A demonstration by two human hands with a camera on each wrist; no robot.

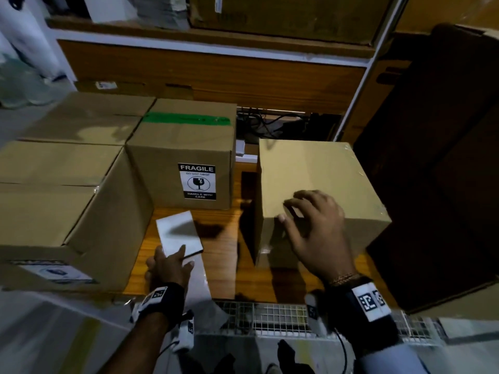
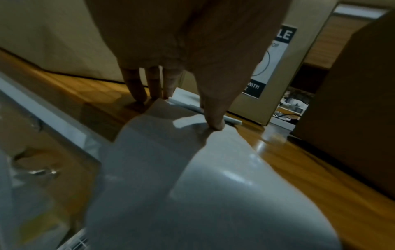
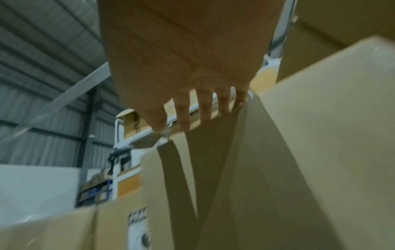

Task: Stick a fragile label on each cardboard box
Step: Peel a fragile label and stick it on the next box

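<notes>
A plain cardboard box (image 1: pixel 310 168) (image 3: pixel 299 135) stands on the right of the wooden table (image 1: pixel 218 255). My right hand (image 1: pixel 290 209) (image 3: pixel 192 118) hovers at its near top edge, fingers spread and holding nothing. The middle box (image 1: pixel 167 147) carries a black-and-white fragile label (image 1: pixel 197 181) (image 2: pixel 275 55) on its front. In front of it lies a white label stack (image 1: pixel 179 233) (image 2: pixel 186 99). A glossy backing strip (image 1: pixel 198 287) (image 2: pixel 192 169) runs from it over the table edge. My left hand (image 1: pixel 172 263) (image 2: pixel 177 104) presses straight fingers on the strip and the table.
Two large sealed boxes (image 1: pixel 54 184) (image 1: pixel 89 117) fill the left side. A dark cardboard sheet (image 1: pixel 432 157) leans at the right. A wire mesh rim (image 1: pixel 270 314) runs along the table's front. Shelves and cables (image 1: pixel 270 122) sit behind.
</notes>
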